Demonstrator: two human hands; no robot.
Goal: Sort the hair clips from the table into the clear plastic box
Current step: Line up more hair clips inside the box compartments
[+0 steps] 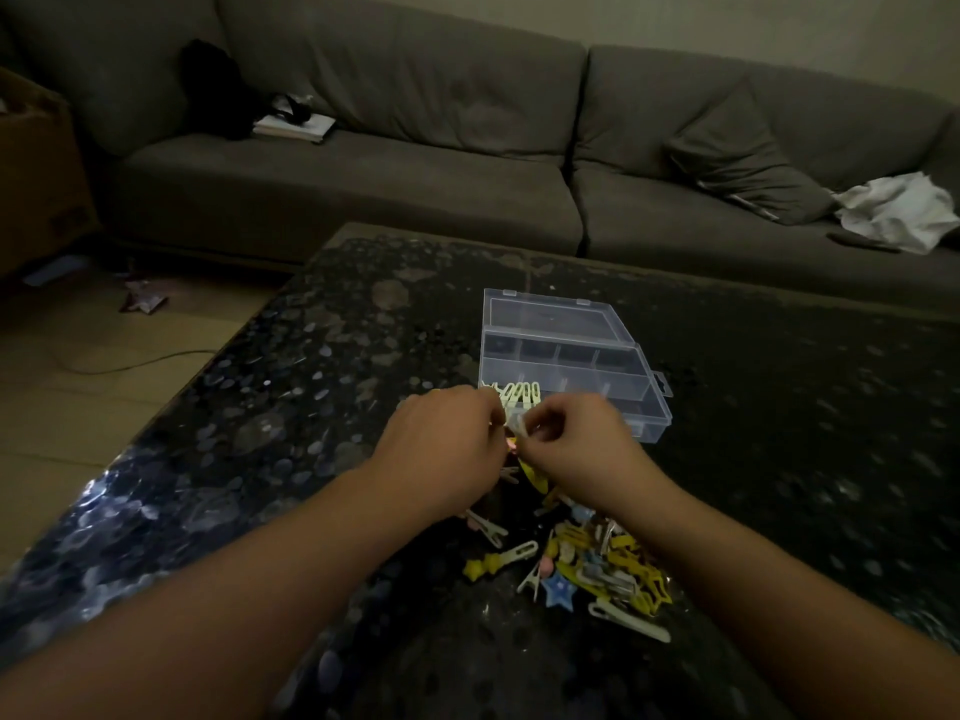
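Your left hand and right hand pinch one pale clip at frame centre; the clear plastic box lies just above.

We are counting two bare hands, the left hand and the right hand, pinching one pale clip between them. We are seeing one clear plastic box, lid open, at twelve o'clock from the hands, with four yellow clips lining up in its near-left corner. At five o'clock from the hands, one loose pile of clips is lying on the one table; we are not managing an exact count there.
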